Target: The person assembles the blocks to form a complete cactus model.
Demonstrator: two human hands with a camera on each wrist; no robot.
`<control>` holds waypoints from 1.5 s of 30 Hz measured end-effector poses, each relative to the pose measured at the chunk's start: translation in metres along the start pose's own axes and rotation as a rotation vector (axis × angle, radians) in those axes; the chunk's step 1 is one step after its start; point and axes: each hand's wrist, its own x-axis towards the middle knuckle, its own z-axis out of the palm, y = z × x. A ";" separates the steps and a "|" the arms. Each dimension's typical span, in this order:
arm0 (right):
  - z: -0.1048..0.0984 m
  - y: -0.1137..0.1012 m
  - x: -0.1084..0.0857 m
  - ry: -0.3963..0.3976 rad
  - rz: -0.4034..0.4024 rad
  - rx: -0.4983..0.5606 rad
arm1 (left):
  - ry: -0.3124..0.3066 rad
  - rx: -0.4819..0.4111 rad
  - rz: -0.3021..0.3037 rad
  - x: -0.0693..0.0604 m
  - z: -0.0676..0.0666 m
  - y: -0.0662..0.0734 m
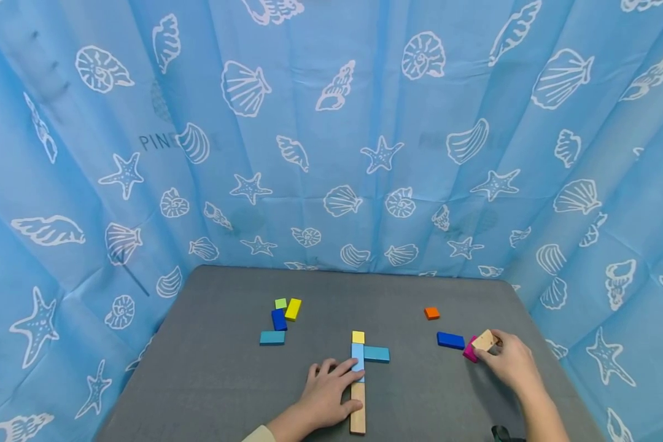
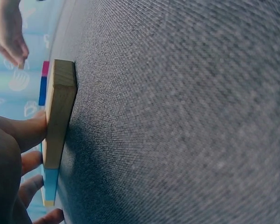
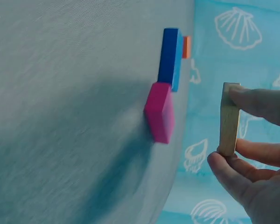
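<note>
My right hand (image 1: 514, 362) pinches a plain wooden block (image 1: 483, 341) by its ends between thumb and fingers. In the right wrist view that wooden block (image 3: 229, 119) is held up off the table, apart from the magenta block (image 3: 159, 112). My left hand (image 1: 327, 393) rests on a row of blocks, its fingers spread and fairly straight. Its fingertips touch the light blue block (image 1: 358, 353), and the thumb lies on the long wooden block (image 1: 358, 423). A yellow block (image 1: 358, 337) forms the far end, and a teal block (image 1: 377, 354) sticks out rightward.
On the left of the grey table (image 1: 226, 393) lie a green block (image 1: 280, 303), a yellow block (image 1: 293, 309), a dark blue block (image 1: 279, 320) and a teal block (image 1: 272, 337). An orange block (image 1: 432, 314) and a blue block (image 1: 450, 340) lie right. A shell-patterned curtain (image 1: 309, 153) hangs behind.
</note>
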 end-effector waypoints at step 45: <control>0.107 -0.112 0.044 -0.179 -0.313 0.151 | -0.001 0.017 -0.031 0.000 -0.003 0.003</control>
